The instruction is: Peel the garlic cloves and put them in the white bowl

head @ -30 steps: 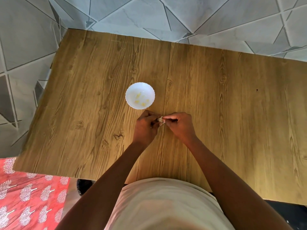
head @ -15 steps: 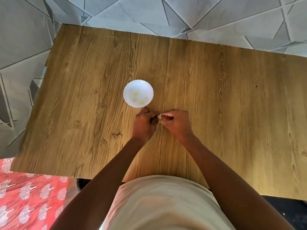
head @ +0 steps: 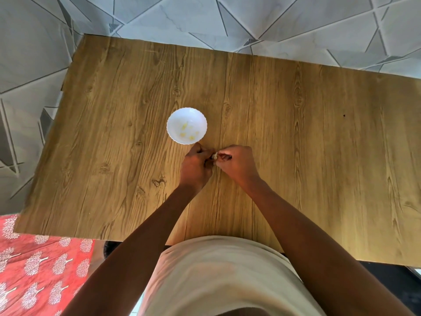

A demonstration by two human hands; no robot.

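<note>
Garlic clove (head: 214, 155) stays pinched between left hand (head: 195, 166) and right hand (head: 237, 164), just beside the white bowl (head: 175, 120), same as 1 second ago; it's pale, papery, tiny. Yellowish peeled pieces (head: 188, 132) sit in the bowl on the wooden table (head: 319, 144).

The bowl (head: 186, 125) stands on the table (head: 296, 156), left of centre, well apart from every edge. Several peeled cloves (head: 188, 132) lie in the bowl. The left hand (head: 195, 167) and right hand (head: 237, 164) meet just before the bowl, toward the near edge, with one garlic clove (head: 214, 156) between them.
</note>
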